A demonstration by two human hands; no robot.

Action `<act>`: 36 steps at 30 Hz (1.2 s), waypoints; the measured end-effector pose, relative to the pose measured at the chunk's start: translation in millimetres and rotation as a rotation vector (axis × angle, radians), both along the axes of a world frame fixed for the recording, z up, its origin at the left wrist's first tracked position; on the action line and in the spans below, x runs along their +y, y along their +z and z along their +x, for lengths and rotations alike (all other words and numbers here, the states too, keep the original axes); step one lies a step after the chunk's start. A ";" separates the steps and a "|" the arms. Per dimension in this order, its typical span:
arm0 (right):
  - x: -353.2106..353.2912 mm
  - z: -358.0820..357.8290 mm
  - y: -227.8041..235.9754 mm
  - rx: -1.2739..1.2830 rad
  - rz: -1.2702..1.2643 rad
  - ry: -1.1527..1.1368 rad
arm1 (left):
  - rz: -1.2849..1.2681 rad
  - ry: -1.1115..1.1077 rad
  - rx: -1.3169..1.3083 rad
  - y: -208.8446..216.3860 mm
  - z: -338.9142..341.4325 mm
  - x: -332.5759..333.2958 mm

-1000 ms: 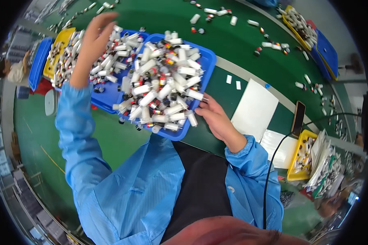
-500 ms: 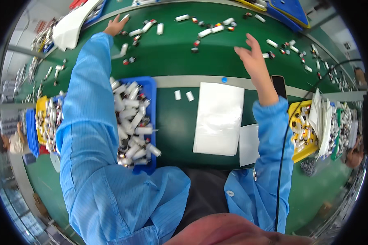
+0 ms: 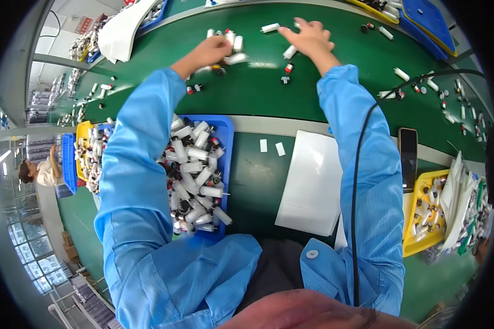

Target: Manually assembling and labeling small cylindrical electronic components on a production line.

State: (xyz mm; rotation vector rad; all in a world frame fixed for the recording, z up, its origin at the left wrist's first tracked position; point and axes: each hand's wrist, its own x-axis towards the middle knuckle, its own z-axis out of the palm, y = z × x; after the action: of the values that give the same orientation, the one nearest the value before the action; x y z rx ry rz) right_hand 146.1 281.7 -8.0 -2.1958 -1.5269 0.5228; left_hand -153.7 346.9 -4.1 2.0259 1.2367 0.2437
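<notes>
Both my arms, in blue sleeves, reach out over the green conveyor belt (image 3: 258, 93). My left hand (image 3: 209, 52) is curled around a small cluster of white cylindrical parts (image 3: 235, 57) lying on the belt. My right hand (image 3: 310, 36) hovers palm down with fingers spread, just above a loose white cylinder (image 3: 290, 51) and small black-and-red pieces (image 3: 287, 68). Under my left forearm a blue tray (image 3: 227, 143) holds a heap of several white cylinders with black ends.
A white sheet (image 3: 313, 186) lies right of the blue tray, with a dark phone (image 3: 408, 159) and a yellow tray (image 3: 410, 219) of parts beyond it. A black cable (image 3: 361, 164) runs along my right sleeve. Another yellow tray (image 3: 84, 143) and a seated person (image 3: 35, 172) are at the left.
Both hands have drawn together toward the middle of the belt; the left came from the far left onto the cluster of cylinders, the right moved leftward.
</notes>
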 end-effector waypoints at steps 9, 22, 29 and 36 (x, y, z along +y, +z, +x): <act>-13.0 -80.1 -8.4 -0.261 0.209 0.678 | 0.737 0.284 0.451 10.3 -82.1 45.1; -10.5 -78.3 -26.1 -0.211 0.286 0.513 | -0.196 0.269 0.041 59.0 27.1 -18.8; 1.6 -123.1 -17.7 -0.049 0.245 0.726 | -0.105 0.119 -0.048 2.7 -11.8 5.2; -16.7 -121.7 -1.6 -0.115 0.107 0.932 | 0.071 -0.034 0.351 24.3 -105.1 -25.0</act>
State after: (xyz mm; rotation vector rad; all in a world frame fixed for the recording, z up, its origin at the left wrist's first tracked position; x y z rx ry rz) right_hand 24.5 264.9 -9.6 -1.3394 -2.5363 0.5521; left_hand -258.9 321.9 20.2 2.2141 1.4183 -0.0912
